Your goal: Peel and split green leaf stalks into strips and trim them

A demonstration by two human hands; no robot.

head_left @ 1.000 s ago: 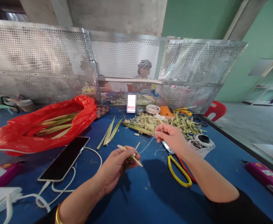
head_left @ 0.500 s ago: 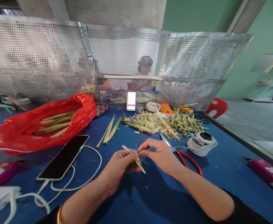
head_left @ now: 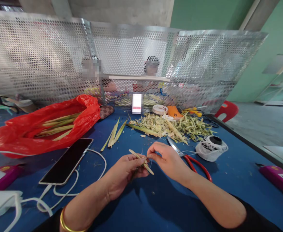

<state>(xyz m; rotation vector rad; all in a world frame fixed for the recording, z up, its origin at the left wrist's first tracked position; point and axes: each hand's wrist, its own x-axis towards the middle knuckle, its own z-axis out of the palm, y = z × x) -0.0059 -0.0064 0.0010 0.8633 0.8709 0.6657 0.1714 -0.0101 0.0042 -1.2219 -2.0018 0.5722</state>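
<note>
My left hand (head_left: 128, 170) pinches a pale, flat leaf strip (head_left: 149, 169) between thumb and fingers, above the blue table. Close against it, my right hand (head_left: 167, 161) has its thumb and forefinger pressed together on a fine thread, of which only short bits show around the fingertips. Its pinch meets the strip near my left thumb. Red-handled scissors (head_left: 197, 162) lie half open behind my right wrist. To their right stands a white-wrapped thread spool (head_left: 211, 148), its loose end running towards the scissors. The underside of the held piece is hidden by my left fingers.
A red plastic bag (head_left: 18, 135) of long leaves lies at left, near a phone (head_left: 66, 161) with white cables. Leaf scraps (head_left: 161, 125) are heaped beyond my hands, with a tape roll (head_left: 160, 109) behind. A perforated metal screen (head_left: 131, 48) separates two people opposite.
My right hand has drawn slightly away from my left thumb, its fingers still pinched. The leaf strip remains in my left hand. The whole view has shifted a little.
</note>
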